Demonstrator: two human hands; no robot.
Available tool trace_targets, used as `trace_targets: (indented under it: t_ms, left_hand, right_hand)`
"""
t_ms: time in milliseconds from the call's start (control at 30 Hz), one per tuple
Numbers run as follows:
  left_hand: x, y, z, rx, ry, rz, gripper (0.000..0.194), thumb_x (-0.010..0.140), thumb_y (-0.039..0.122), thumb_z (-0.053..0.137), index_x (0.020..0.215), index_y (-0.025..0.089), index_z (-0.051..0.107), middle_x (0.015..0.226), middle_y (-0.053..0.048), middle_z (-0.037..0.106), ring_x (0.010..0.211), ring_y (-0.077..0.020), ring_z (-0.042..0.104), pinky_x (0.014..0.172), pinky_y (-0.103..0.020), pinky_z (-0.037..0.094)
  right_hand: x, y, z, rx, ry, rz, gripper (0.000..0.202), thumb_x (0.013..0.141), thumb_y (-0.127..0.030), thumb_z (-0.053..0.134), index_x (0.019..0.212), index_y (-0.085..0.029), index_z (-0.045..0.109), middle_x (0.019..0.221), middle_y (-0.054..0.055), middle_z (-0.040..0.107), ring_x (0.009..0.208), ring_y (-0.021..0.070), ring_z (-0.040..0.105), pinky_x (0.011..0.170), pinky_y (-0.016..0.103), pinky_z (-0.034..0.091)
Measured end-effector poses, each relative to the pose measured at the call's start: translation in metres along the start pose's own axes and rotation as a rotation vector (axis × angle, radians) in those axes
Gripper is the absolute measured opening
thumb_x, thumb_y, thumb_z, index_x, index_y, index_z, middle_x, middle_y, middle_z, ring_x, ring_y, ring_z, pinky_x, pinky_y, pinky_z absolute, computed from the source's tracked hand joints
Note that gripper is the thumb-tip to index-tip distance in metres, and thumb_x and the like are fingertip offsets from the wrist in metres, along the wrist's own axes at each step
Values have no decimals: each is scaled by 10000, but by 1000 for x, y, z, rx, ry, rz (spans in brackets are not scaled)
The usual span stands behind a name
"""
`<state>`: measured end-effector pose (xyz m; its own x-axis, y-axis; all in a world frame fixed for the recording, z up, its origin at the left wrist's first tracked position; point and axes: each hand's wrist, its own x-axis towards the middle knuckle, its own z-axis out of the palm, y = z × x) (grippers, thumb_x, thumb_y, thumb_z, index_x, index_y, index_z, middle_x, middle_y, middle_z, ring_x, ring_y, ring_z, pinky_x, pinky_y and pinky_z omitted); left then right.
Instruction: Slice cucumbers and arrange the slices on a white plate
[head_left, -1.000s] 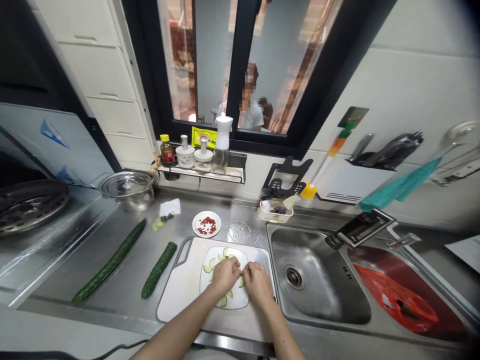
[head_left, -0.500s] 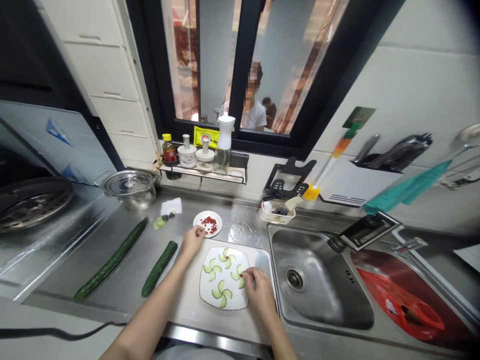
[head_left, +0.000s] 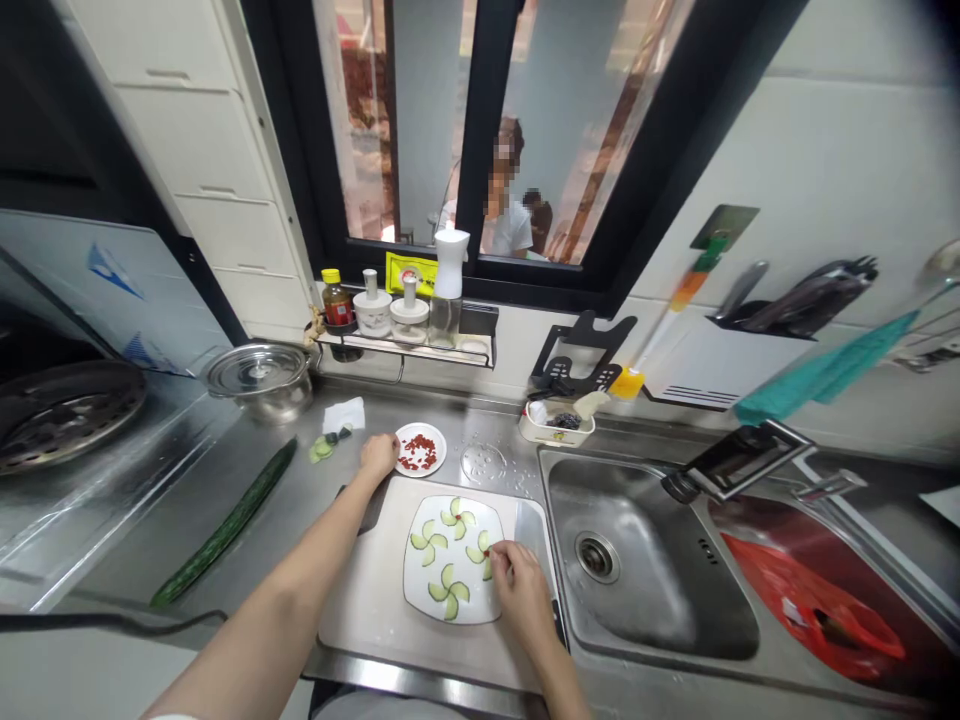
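The left hand [head_left: 379, 455], fingers bunched, is at the near left rim of a small round white plate [head_left: 440, 453] of chopped red pieces [head_left: 420, 454], though I cannot tell whether it grips anything. The right hand [head_left: 519, 582], thumb and fingers curved close together with any hold unclear, is at the right edge of a squarish white plate [head_left: 455, 553] bearing four pale-green, dark-edged pinwheels [head_left: 450, 592]. Beneath that plate, between the hands' forearms, lies a pale rectangular cutting board [head_left: 367, 605] on the stainless-steel table [head_left: 300, 495].
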<state>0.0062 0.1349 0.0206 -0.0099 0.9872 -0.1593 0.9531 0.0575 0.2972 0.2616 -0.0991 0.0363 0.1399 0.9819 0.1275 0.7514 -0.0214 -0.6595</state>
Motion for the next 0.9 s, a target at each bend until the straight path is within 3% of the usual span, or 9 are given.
trace_targets:
  t_ms: [500, 700, 900]
  left_hand:
    - [22, 14, 8, 112, -26, 90, 307, 878, 262, 457, 980, 133, 717, 1016, -178, 695, 1005, -251, 636, 853, -319, 464]
    - [23, 14, 13, 41, -26, 95, 263, 857, 291, 504, 902, 153, 723, 974, -167, 709, 977, -249, 648, 858, -320, 457]
    - [23, 6, 17, -136, 55, 37, 206, 815, 240, 528, 842, 137, 705, 930, -174, 710, 961, -258, 648, 845, -320, 451]
  right_hand:
    - [-7, 0, -4, 38, 35, 15, 305, 912, -370, 393, 813, -206, 630, 816, 71, 669, 779, 196, 603, 721, 290, 446]
    - [-7, 0, -5, 14, 44, 25, 306, 915, -375, 394, 784, -208, 614, 785, 67, 657, 752, 196, 591, 703, 293, 435]
    - [-8, 2, -6, 11, 53, 38, 314, 917, -376, 374, 806, -209, 615, 828, 76, 667, 790, 202, 595, 725, 296, 433]
